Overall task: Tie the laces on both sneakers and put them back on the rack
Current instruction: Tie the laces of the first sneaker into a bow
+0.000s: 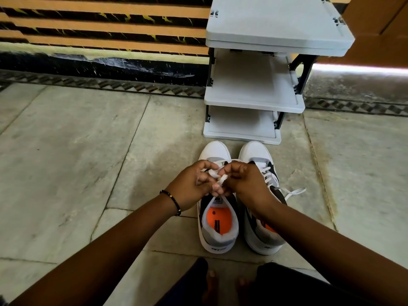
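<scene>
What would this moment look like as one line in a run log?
step: tying left sneaker laces | left hand, right hand: both on laces | right sneaker: untied | rack: no shoes

Honestly nothing readable here. There's dark lettering on the heels of the two white-and-grey sneakers point(217, 217), plus a small mark on the orange insole point(217, 219), all too blurry to make out.

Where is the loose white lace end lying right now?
The loose lace end trails onto the floor off the right sneaker, just past the right hand.
</scene>
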A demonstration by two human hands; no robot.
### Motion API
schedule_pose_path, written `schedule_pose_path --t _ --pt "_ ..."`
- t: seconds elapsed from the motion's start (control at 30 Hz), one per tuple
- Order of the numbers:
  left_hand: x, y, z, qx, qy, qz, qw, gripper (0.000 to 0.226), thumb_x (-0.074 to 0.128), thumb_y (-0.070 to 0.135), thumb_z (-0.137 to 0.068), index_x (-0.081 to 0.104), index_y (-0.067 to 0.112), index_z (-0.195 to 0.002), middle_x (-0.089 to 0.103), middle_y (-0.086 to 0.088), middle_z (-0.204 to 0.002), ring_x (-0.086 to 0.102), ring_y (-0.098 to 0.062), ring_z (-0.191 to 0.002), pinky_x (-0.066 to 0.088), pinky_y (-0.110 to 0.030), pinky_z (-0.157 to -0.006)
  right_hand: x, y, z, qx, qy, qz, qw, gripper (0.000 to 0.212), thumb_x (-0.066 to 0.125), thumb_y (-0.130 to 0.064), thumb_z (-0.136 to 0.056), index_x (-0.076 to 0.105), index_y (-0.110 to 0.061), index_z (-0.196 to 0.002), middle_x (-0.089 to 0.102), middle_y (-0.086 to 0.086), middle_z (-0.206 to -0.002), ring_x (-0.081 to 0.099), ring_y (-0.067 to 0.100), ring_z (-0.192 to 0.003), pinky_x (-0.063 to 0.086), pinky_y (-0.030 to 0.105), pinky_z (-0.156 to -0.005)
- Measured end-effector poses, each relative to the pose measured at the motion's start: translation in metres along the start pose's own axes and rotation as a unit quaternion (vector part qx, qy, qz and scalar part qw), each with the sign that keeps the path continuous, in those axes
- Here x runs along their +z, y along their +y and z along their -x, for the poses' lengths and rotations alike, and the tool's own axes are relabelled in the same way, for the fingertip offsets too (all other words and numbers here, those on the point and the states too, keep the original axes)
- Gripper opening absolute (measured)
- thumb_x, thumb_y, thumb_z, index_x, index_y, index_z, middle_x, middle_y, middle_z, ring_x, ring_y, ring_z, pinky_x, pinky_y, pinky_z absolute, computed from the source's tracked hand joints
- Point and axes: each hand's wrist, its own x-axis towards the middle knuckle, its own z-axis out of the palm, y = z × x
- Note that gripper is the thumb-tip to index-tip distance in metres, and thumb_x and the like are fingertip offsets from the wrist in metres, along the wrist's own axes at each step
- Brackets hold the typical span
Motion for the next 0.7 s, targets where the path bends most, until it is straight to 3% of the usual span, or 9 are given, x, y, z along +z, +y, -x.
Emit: schedule_pose_path --t 0.07,0.17,0.33,0.47,0.57,0.63,0.7 --pt "0.001 0.000 -0.001 -0.011 0.013 0.023 1.000 0.020 0.057 -0.001 -0.083 0.054 0.010 -0.100 0.068 0.002 -0.066 0.066 -0.003 -0.058 0.049 -0.012 -0.056 0.002 -0.001 0.001 -0.018 0.009 0.021 1.000 0.013 0.054 0.014 -0.079 0.064 0.006 -0.080 0.065 0.014 -0.059 0.061 0.010 -0.044 0.050 0.021 -0.047" --pt "0.002 -0.005 -0.002 -0.020 0.043 0.015 0.999 0.010 0.062 0.005 -0.081 0.058 0.008 -0.090 0.069 0.003 -0.064 0.067 -0.010 -0.060 0.051 -0.017 -0.056 -0.003 0.000 -0.003 -0.043 -0.011 0.088 0.995 0.012 0.059 0.007 -0.079 0.069 0.000 -0.078 0.068 0.027 -0.072 0.062 0.024 -0.057 0.052 0.036 -0.060" --pt "0.003 -0.005 -0.002 -0.032 0.095 -0.006 0.995 0.015 0.067 0.011 -0.079 0.055 0.018 -0.075 0.069 -0.006 -0.066 0.066 -0.008 -0.055 0.052 -0.022 -0.056 -0.014 -0.007 -0.006 -0.051 -0.152 0.217 0.963 0.025 0.071 0.000 -0.072 0.067 -0.016 -0.090 0.072 0.012 -0.090 0.070 0.025 -0.078 0.056 0.039 -0.073" --pt "0.005 0.003 -0.006 -0.020 0.110 -0.013 0.994 0.018 0.065 0.010 -0.080 0.052 0.018 -0.071 0.069 -0.024 -0.077 0.068 -0.027 -0.068 0.054 -0.032 -0.064 -0.012 -0.008 -0.008 -0.067 -0.100 0.144 0.982 0.020 0.070 0.001 -0.073 0.062 -0.018 -0.074 0.072 0.018 -0.078 0.070 0.031 -0.072 0.057 0.044 -0.071" --pt "0.004 0.005 -0.006 -0.024 0.076 0.001 0.997 0.016 0.058 0.010 -0.086 0.051 0.019 -0.074 0.071 -0.016 -0.078 0.071 -0.019 -0.069 0.053 -0.030 -0.066 -0.015 -0.005 -0.008 -0.038 -0.081 0.066 0.994 0.019 0.065 0.004 -0.077 0.062 -0.012 -0.068 0.069 0.005 -0.062 0.067 0.019 -0.056 0.053 0.027 -0.055" --pt "0.003 0.003 -0.006 -0.032 0.074 -0.023 0.996 0.015 0.058 0.013 -0.086 0.052 0.021 -0.075 0.072 -0.022 -0.086 0.071 -0.029 -0.080 0.054 -0.039 -0.073 -0.016 -0.004 -0.006 -0.025 -0.069 0.053 0.996 0.013 0.063 0.003 -0.080 0.061 -0.005 -0.070 0.065 -0.004 -0.054 0.060 0.005 -0.047 0.046 0.017 -0.047" --pt "0.002 0.003 -0.008 -0.029 0.096 -0.072 0.992 0.016 0.060 0.014 -0.084 0.053 0.025 -0.074 0.071 -0.022 -0.084 0.068 -0.035 -0.084 0.055 -0.047 -0.080 -0.014 -0.003 -0.003 -0.010 -0.056 0.029 0.998 0.007 0.062 0.002 -0.081 0.060 0.005 -0.075 0.064 0.001 -0.055 0.056 0.003 -0.043 0.042 0.015 -0.042"
